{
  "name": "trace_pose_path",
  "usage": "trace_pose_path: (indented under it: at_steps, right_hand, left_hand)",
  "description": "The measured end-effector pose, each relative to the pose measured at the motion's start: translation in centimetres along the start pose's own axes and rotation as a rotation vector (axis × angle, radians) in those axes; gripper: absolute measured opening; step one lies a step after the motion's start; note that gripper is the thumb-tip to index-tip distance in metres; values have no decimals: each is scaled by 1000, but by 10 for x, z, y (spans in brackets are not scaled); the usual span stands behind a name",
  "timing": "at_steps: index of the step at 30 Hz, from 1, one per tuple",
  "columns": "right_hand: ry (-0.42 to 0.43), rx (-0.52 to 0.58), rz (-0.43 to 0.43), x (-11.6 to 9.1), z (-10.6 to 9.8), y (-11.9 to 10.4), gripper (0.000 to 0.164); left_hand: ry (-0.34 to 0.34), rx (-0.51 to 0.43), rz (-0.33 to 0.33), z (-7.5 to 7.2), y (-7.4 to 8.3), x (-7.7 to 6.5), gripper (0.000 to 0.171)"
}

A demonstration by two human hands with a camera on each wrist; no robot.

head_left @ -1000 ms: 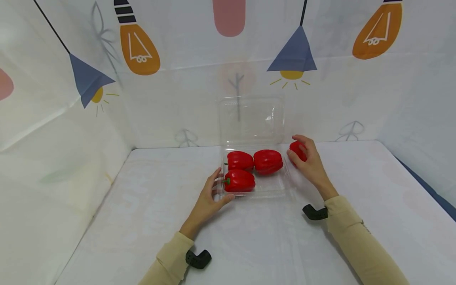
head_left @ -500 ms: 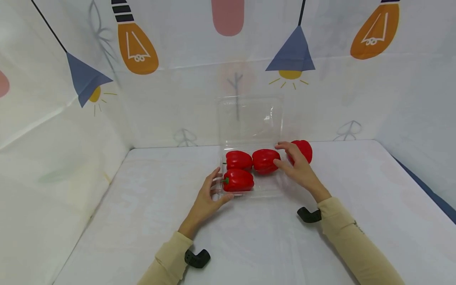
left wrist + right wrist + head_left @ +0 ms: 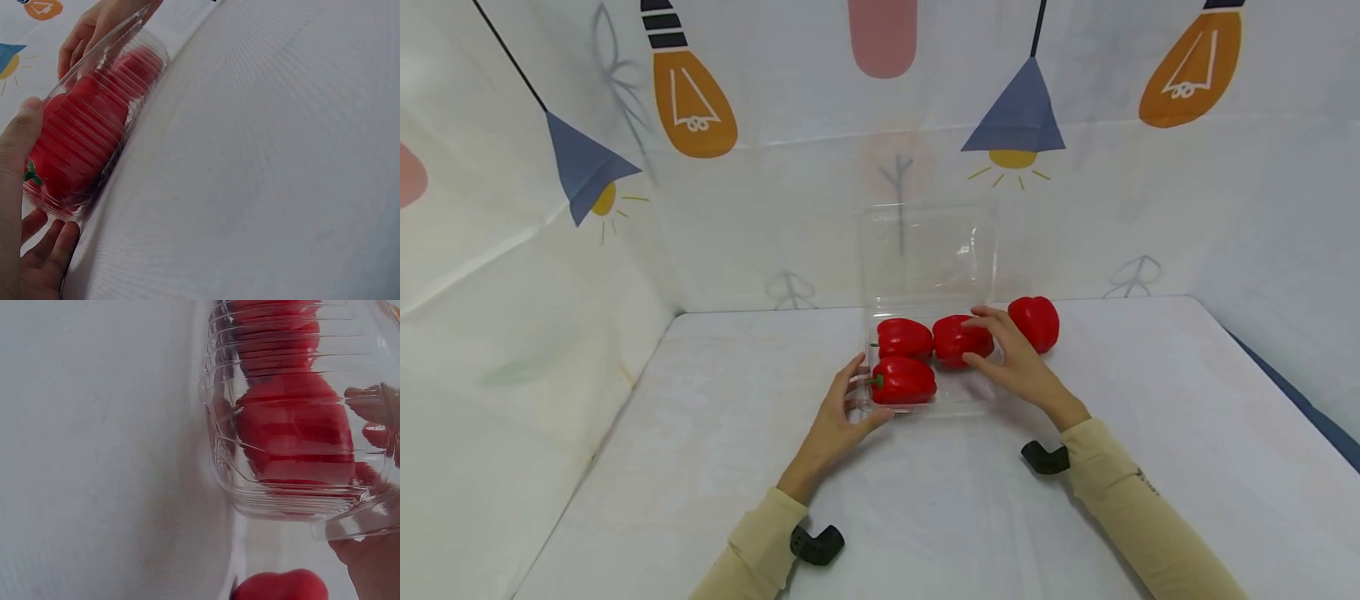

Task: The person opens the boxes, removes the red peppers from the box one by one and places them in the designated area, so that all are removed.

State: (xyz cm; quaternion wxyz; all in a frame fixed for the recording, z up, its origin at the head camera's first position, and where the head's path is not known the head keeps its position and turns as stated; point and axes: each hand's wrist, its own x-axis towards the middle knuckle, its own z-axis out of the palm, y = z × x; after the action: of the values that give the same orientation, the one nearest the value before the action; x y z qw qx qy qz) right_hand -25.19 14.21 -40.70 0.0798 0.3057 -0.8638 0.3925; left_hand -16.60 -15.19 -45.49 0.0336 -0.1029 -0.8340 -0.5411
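A clear plastic clamshell box point(image 3: 962, 392) holds three red bell peppers. One pepper point(image 3: 904, 337) lies back left and another point(image 3: 906, 382), with a green stem, front left. At the box's front-left corner, my left hand point(image 3: 841, 421) holds it, thumb at the front rim and fingers along the left side. My right hand point(image 3: 1018, 371) grips the right end of the back-right pepper point(image 3: 950, 337), thumb in front and fingers behind. In the right wrist view, those fingers show partly through the plastic point(image 3: 294, 494). A fourth bell pepper point(image 3: 1035, 323) sits outside, right of the box.
The box's lid point(image 3: 928, 250) stands raised behind it, close to the printed cloth backdrop point(image 3: 805, 200). White cloth covers the table point(image 3: 940, 500). Black pieces point(image 3: 817, 546) show at both wrists.
My right hand has let go of the pepper outside the box and moved left onto the back-right pepper inside. The left hand has stayed at the box corner.
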Motion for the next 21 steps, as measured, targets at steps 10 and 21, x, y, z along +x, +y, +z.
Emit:
trace_pose_path:
  at_steps: [10,21]
  right_hand:
    - [-29,-80,-16,1,2,1,51]
    - [-122,-226,-12,3,1,-4,68]
  left_hand:
    - [-2,22,-5,1,0,0,88]
    - [9,16,-7,2,1,0,88]
